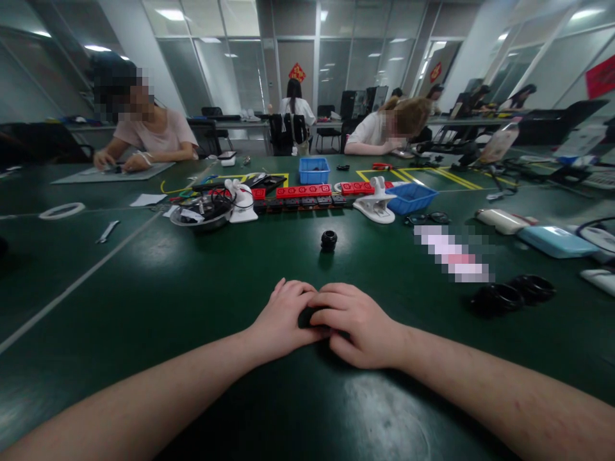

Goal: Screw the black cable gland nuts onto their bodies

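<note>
My left hand point(282, 317) and my right hand point(354, 321) rest together on the dark green table point(144, 282), fingers curled round a small black object point(307, 316) between them. Only a sliver of that object shows, so I cannot name it. A small black ring-shaped part point(328, 241) stands on the table just beyond my hands. Two larger black rings point(512, 296) lie to the right.
A row of red and black blocks point(302, 195) lies mid-table, with white clamp stands point(377, 203), blue bins point(314, 170), a metal bowl point(204, 211) and a tape roll point(61, 210). A light blue case point(555, 241) sits right. Other people sit at the far side.
</note>
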Action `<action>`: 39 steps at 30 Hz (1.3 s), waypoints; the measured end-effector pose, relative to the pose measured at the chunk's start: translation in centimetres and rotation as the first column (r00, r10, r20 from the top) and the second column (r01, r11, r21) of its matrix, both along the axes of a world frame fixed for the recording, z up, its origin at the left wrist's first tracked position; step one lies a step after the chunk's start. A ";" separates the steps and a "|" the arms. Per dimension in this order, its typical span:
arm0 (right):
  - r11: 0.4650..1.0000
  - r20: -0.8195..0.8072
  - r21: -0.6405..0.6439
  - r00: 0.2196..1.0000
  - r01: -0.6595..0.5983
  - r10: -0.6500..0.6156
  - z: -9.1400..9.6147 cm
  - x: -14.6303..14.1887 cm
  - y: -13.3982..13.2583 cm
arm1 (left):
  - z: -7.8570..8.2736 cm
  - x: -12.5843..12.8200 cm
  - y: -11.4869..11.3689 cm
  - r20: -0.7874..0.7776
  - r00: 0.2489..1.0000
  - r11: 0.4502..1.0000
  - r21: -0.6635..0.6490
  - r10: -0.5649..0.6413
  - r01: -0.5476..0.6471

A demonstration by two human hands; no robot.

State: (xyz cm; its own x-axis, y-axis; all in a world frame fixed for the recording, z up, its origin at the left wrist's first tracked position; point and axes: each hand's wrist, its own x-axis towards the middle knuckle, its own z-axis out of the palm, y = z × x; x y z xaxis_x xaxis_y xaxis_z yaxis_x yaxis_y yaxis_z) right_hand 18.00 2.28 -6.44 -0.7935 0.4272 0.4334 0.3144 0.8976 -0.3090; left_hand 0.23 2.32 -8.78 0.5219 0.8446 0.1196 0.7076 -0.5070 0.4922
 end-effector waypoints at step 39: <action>0.974 0.103 0.042 0.969 0.222 -0.225 1.3 -0.3 -1.1 | 0.1 0.0 0.0 -0.011 1.000 1.000 0.014 -0.007 0.007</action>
